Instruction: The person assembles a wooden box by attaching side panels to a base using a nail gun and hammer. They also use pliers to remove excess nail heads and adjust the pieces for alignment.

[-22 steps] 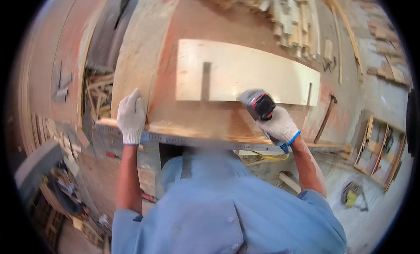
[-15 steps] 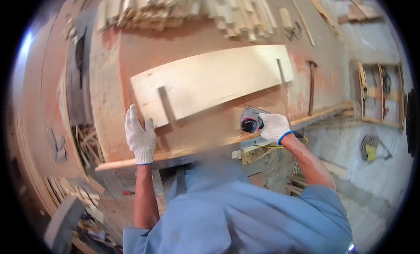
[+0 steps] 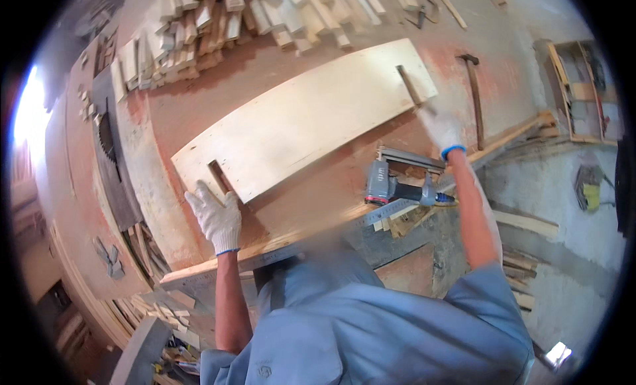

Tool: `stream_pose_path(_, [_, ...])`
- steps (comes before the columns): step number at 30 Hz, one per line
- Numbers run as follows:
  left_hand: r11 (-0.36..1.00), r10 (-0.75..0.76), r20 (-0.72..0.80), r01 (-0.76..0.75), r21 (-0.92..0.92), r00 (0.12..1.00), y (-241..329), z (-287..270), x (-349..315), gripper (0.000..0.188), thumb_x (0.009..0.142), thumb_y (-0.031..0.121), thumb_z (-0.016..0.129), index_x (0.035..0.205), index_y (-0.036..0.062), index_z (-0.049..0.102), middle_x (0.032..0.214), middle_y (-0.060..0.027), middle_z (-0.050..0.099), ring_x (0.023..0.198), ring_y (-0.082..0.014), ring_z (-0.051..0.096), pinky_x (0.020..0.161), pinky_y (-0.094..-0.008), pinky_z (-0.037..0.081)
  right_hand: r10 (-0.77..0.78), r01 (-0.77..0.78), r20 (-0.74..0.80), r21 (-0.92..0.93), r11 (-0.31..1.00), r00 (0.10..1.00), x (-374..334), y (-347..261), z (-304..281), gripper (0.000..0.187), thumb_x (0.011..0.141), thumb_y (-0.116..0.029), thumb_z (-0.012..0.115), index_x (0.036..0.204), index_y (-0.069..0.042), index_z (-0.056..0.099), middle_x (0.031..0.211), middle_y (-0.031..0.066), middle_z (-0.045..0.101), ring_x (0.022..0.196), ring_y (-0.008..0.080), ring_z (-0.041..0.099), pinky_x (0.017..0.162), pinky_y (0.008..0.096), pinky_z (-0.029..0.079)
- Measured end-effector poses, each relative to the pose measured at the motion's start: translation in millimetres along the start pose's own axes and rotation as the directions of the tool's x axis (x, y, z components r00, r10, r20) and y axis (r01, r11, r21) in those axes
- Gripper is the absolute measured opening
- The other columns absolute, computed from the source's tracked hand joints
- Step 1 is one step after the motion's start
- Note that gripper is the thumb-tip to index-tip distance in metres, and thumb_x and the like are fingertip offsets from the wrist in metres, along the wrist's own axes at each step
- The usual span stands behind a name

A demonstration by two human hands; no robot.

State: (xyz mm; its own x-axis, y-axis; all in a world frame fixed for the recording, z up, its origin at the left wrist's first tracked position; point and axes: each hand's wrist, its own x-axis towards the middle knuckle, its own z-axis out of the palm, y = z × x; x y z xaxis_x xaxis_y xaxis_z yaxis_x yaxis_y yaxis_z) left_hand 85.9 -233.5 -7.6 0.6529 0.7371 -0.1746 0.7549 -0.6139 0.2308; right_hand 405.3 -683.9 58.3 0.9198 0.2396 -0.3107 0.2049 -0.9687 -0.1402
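Note:
A pale wooden panel with one curved long edge lies slanted on the worn reddish workbench. It has a narrow slot near each end. My left hand, in a white knitted glove, is at the panel's left end beside the left slot, fingers apart and thumb out. Smeared by motion, my gloved right hand is by the panel's right end, just below the right slot; its fingers cannot be made out. Nearer me, a grey and black nail gun lies on the bench's front edge, with neither hand on it.
A hammer lies right of the panel. Stacked wood strips fill the bench's far side. At the left, a toothed saw blade stands up from a dark slot. A divided wooden box stands at the far right.
My right hand has let go of the nail gun, now lying on the bench edge, and moved up to the panel's right end. My left hand stays by the left end. The view has turned.

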Motion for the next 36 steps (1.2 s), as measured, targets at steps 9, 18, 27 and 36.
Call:
stream_pose_path(9, [0.994, 0.003, 0.004, -0.003, 0.11, 1.0, 10, -6, 9, 0.076, 0.099, 0.038, 0.064, 0.157, -0.0053, 0.042, 0.159, -0.0367, 0.041, 0.154, -0.0494, 0.033, 0.127, -0.0522, 0.03, 0.102, -0.111, -0.124, -0.068, 0.992, 0.987, 201, 139, 84, 0.059, 0.108, -0.05, 0.043, 0.141, -0.006, 0.065, 0.143, 0.0254, 0.063, 0.132, 0.042, 0.059, 0.115, 0.0489, 0.045])
stream_pose_path(18, [0.943, -0.188, -0.052, 0.166, -0.288, 0.981, -34, -84, 24, 0.047, 0.079, 0.025, 0.073, 0.125, 0.0161, 0.071, 0.124, -0.0244, 0.058, 0.115, -0.0423, 0.062, 0.1, -0.0516, 0.051, 0.091, -0.081, -0.009, 0.38, 0.922, 0.996, 212, 126, 58, 0.059, 0.11, -0.047, 0.045, 0.148, -0.003, 0.058, 0.149, 0.0212, 0.058, 0.136, 0.0378, 0.056, 0.118, 0.0459, 0.042])
stream_pose_path(27, [0.86, -0.393, -0.293, 0.236, -0.453, 0.871, -131, -108, -107, 0.046, 0.086, 0.031, 0.073, 0.13, 0.0152, 0.07, 0.125, -0.0225, 0.058, 0.117, -0.0424, 0.062, 0.1, -0.0518, 0.05, -0.081, -0.057, 0.116, 0.85, 0.524, 0.99, 188, 62, -49, 0.06, 0.112, -0.043, 0.046, 0.155, -0.001, 0.052, 0.156, 0.017, 0.054, 0.14, 0.0336, 0.053, 0.121, 0.0428, 0.04])
stream_pose_path(36, [0.771, -0.632, -0.374, 0.599, -0.216, 0.679, -334, -170, -412, 0.046, 0.103, 0.047, 0.062, 0.109, 0.0023, 0.071, 0.1, -0.0212, 0.065, 0.102, -0.0356, 0.066, 0.085, -0.0507, 0.054, -0.624, 0.602, 0.064, 0.204, 0.772, 0.779, -13, -289, -15, 0.065, 0.112, -0.047, 0.048, 0.159, -0.002, 0.048, 0.153, 0.0127, 0.058, 0.132, 0.0265, 0.058, 0.113, 0.0356, 0.045])
